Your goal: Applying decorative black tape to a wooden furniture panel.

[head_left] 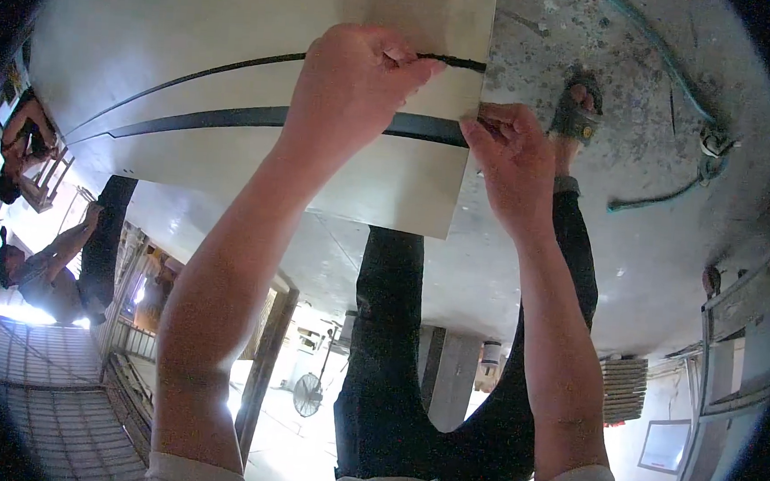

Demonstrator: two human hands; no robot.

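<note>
Pinched the thin black cord (210, 69) between thumb and forefinger of the left hand (351, 71), just inside the right edge of the pale panel (388, 188), with hardly any gap at the tips and the other fingers curled toward the palm. Saw a short length of cord running on from the pinch to that right edge, and the rest bowing away toward the panel's far left. Judged it light and pliable, with little stiffness of its own, likely to bend rather than snap and to wander if left loose. Noted a rough surface near the fingertips, so probably not very slippery. Seemed best taken by two fingertips close to the end, near the right edge. Found the broader dark band (207, 122) between the cord and the panel's near edge, reaching the right edge at one end and narrowing toward the far left. Judged it thin, flat and light, perhaps prone to creasing, hence better held flat by its end; could not tell whether loose or fixed down. Held the right hand (514, 156) at the right edge, thumb and forefinger close together at the band's end; could not tell whether gripping or merely touching it.
</note>
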